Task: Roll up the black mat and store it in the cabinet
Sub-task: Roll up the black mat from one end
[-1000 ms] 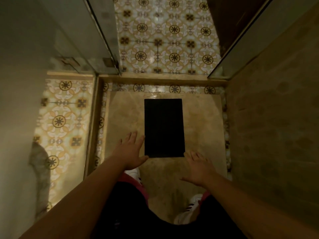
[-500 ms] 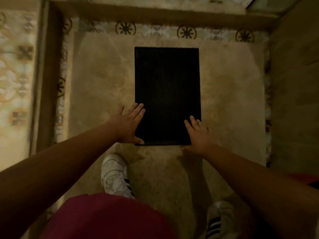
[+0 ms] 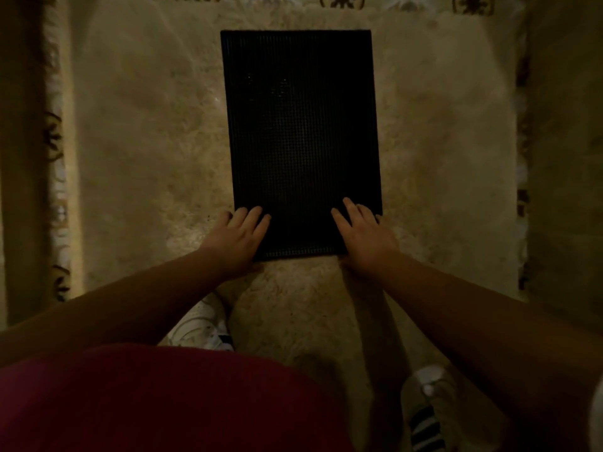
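Observation:
A black ribbed mat [image 3: 300,125] lies flat on the beige stone floor, long side running away from me. My left hand [image 3: 236,239] rests on its near left corner, fingers spread over the mat's edge. On the near right corner lies my right hand [image 3: 363,238], fingers spread on the mat too. Neither hand has lifted or curled the mat; its near edge stays flat between them. No cabinet is in view.
The floor slab [image 3: 146,141] is bordered by patterned tiles [image 3: 55,141] on the left, far side and right. A dark wooden strip [image 3: 19,158] runs along the left. My white shoes [image 3: 199,327] stand just behind the mat, under a red garment [image 3: 146,402].
I have bent lower, so the mat fills more of the view. Both hands moved forward from beside the mat's near corners onto the corners themselves.

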Demonstrator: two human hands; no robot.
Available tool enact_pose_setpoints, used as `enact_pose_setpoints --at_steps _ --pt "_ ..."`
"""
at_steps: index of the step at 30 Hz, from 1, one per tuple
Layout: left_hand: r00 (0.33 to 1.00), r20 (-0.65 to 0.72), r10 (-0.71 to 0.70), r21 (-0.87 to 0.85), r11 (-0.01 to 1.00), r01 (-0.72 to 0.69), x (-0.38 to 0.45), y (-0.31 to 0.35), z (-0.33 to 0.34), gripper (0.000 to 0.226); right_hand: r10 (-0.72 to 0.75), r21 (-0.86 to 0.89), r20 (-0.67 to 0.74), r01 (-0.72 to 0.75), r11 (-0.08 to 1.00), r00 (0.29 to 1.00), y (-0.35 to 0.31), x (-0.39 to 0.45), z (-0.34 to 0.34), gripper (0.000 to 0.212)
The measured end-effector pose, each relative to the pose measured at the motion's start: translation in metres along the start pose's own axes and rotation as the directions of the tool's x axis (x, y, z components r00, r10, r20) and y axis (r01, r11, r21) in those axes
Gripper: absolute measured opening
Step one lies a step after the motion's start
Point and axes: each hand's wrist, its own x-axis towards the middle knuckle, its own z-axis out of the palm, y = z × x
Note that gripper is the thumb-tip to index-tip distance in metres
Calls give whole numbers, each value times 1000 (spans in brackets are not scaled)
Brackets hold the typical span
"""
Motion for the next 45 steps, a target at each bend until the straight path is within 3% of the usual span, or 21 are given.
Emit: enact_pose_setpoints --at_steps 6,10,13,17,27,33,38,42,45 --pt "999 32 2 -191 982 4 -1 3 -7 84 -77 -21 -17 76 997 997 11 9 -8 86" --pt "998 -27 52 -225 973 -57 -11 -2 -10 60 -79 102 -8 79 992 997 26 12 -13 74" --pt "986 -93 140 -225 961 -158 -14 2 -17 45 -26 228 -49 37 973 998 27 16 -16 47" --pt "983 -102 153 -289 941 -177 -19 1 -21 53 62 359 -76 -31 933 995 19 21 -23 17" --pt "990 -120 77 6 997 -76 -2 7 -31 48 66 234 -191 -20 972 979 12 10 -18 23" --pt "996 -75 44 -10 999 -44 2 15 -33 39 -47 61 -125 55 997 991 13 4 -12 32" --pt "998 -9 68 30 997 -68 11 13 -41 35 -138 -56 -111 132 990 984 17 -5 -6 54" --pt "998 4 58 -5 998 -58 16 13 -41 34 -164 -124 -44 157 980 986 19 4 -16 51" --pt "999 9 40 -39 998 -40 16 14 -36 42 -162 -55 -21 160 986 987 22 6 -22 47"
